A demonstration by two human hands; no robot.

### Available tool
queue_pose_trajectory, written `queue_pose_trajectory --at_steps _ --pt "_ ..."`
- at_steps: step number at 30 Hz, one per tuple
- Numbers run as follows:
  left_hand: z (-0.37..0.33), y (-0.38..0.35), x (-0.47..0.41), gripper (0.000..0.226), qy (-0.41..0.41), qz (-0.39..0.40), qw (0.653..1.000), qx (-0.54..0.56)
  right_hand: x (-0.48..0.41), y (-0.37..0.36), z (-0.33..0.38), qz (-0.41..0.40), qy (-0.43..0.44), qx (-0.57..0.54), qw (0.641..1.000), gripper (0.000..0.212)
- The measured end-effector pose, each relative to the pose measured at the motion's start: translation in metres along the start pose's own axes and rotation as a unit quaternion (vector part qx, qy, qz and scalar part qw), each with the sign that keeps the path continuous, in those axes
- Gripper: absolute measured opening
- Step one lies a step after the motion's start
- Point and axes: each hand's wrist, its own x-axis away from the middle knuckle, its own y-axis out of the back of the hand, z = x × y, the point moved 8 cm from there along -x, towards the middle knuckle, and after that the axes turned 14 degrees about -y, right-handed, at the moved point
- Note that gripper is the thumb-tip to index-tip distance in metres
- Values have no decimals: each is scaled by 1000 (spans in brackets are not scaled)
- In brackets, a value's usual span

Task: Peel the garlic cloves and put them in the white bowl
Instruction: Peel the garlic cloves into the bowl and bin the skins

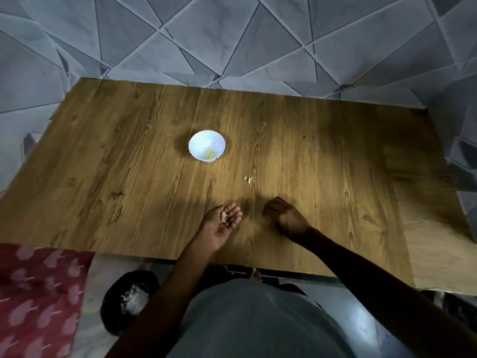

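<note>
A small white bowl (206,145) stands near the middle of the wooden table (129,164), with pale yellowish peeled garlic at its bottom. Two small garlic bits (248,179) lie on the table between the bowl and my hands. My left hand (222,223) lies palm up near the front edge, fingers relaxed, cupping whitish garlic skins (224,216). My right hand (282,215) rests to its right, back up, fingers curled under against the table. Whether it holds anything is hidden.
A black bin (129,301) with white peel scraps sits on the floor below the table's front edge, at my left. A red patterned cloth (38,301) lies at the lower left. A grey tiled wall stands behind the table.
</note>
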Motion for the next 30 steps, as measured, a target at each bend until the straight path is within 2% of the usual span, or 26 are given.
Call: queue_pose_trajectory --at_steps 2,4,5,7,9,11,14,16,18,20,24,28,30 --pt "1 2 -1 34 -3 -5 1000 -2 -2 0 -6 -22 -51 -24 998 29" --pt "4 3 -3 35 -6 -12 1000 -3 -3 7 -11 -53 -144 -125 980 25" --pt "5 2 -3 36 -6 -15 1000 -4 -3 12 -13 -73 -194 -193 959 18" --pt "8 -3 -4 38 -2 -17 1000 2 -7 21 -7 -94 -277 -313 903 23" --pt "13 -11 -2 38 9 -3 1000 3 -11 24 11 -67 -302 -367 877 22" --pt "18 -21 1 31 20 16 1000 3 -13 29 30 -20 -302 -345 889 19" --pt "27 -30 0 27 37 28 999 24 -13 29 48 37 -292 -257 921 26" --pt "31 -36 2 27 55 30 997 45 -13 34 55 41 -276 -195 940 27" --pt "32 -42 6 25 65 31 995 66 -11 42 55 10 -268 -171 948 25" --pt "31 -48 7 25 59 34 995 74 -7 50 46 -22 -293 -205 934 20" --pt "31 -52 3 42 50 37 995 75 -4 63 15 -84 -313 -290 901 19" --pt "17 -42 -6 38 32 21 996 80 10 49 -45 -38 -405 -186 894 25" --pt "9 -36 -8 38 27 10 997 78 23 39 -64 -15 -425 -155 892 27"
